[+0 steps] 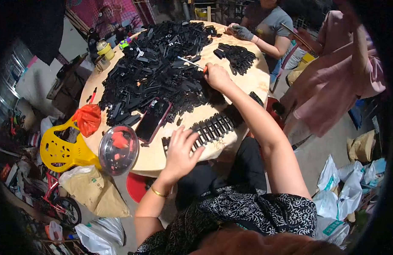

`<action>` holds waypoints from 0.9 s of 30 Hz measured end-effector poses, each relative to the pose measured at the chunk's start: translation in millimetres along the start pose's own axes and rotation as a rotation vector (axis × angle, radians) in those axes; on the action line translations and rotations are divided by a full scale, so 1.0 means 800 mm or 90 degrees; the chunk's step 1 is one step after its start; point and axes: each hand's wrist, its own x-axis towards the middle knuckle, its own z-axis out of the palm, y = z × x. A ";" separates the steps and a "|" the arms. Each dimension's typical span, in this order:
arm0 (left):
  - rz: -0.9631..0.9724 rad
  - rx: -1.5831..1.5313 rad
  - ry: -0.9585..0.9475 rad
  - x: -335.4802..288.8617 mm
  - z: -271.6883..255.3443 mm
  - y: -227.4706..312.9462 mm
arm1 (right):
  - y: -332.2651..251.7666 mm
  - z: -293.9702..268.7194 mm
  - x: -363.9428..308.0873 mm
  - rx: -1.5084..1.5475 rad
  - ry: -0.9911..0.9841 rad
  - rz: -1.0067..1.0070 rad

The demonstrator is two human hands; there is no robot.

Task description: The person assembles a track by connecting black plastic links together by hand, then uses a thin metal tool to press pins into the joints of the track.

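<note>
My right hand (217, 77) is closed around the orange-red handle of a screwdriver (191, 63). Its thin metal shaft points left across a big heap of black plastic parts (162, 76). Close to the table's near edge, a row of similar black parts (213, 127) lies side by side. Over the left end of that row rests my left hand (181, 154), fingers apart and thumb stretched out; I cannot make out anything held in it. A dark phone (153, 120) in a reddish case lies just beyond it, with a clear round bowl (118, 149) to the left.
The round table (92, 85) also bears a red plastic bag (87, 119), a yellow-lidded jar (105, 49) and a smaller black pile (239, 57). Across it sits a person with a gloved hand (242, 32); another in pink stands right. A yellow stool (62, 146) and sacks (94, 189) stand left.
</note>
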 end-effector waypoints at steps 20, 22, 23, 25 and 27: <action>0.141 0.166 -0.117 0.100 0.093 0.052 | 0.146 -0.099 -0.168 0.162 -0.141 -0.134; 0.097 0.190 -0.157 0.115 0.108 0.051 | 0.127 -0.103 -0.186 0.078 -0.127 -0.137; 0.090 0.204 -0.153 0.119 0.113 0.049 | 0.122 -0.104 -0.189 0.078 -0.136 -0.134; 0.077 0.171 -0.176 0.131 0.116 0.054 | 0.129 -0.103 -0.196 0.063 -0.122 -0.159; 0.042 0.105 -0.206 0.139 0.114 0.060 | 0.129 -0.105 -0.200 0.061 -0.096 -0.182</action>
